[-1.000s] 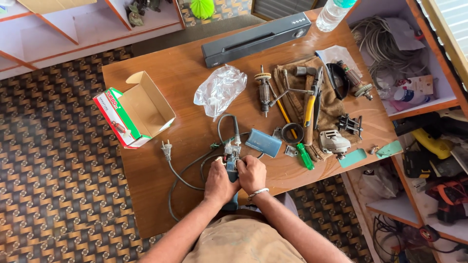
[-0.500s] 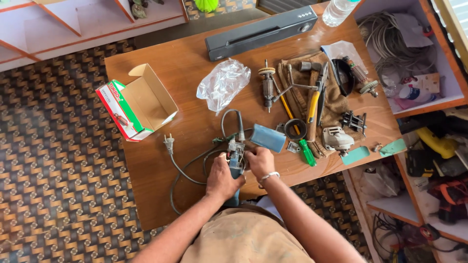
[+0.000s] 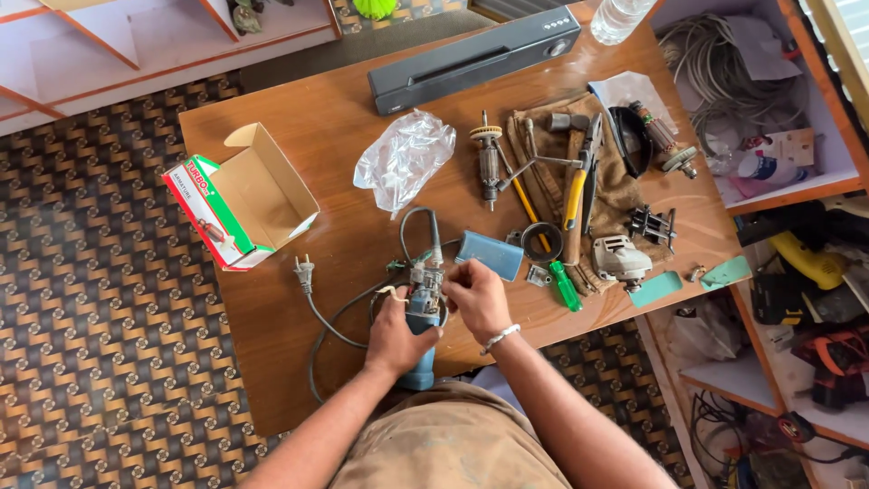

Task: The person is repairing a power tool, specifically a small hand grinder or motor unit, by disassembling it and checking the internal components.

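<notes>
My left hand (image 3: 396, 335) grips the blue body of an opened power tool (image 3: 422, 312) that stands near the front edge of the wooden table (image 3: 335, 154). My right hand (image 3: 477, 297) pinches small wires at the tool's exposed top end. The tool's grey cord (image 3: 339, 312) loops across the table to a two-pin plug (image 3: 302, 270). A blue housing cover (image 3: 490, 254) lies just beyond my right hand.
An open cardboard box (image 3: 246, 197) sits at the left, a crumpled clear bag (image 3: 404, 158) in the middle, a long black device (image 3: 474, 59) at the back. To the right lie an armature (image 3: 490, 158), pliers (image 3: 579, 186), a green screwdriver (image 3: 565, 285) and a gear head (image 3: 620, 258). Shelves with tools stand right.
The view has shifted a little. My right hand has moved from the tool's body up to its exposed top, fingers now on the wires. My left hand keeps its grip.
</notes>
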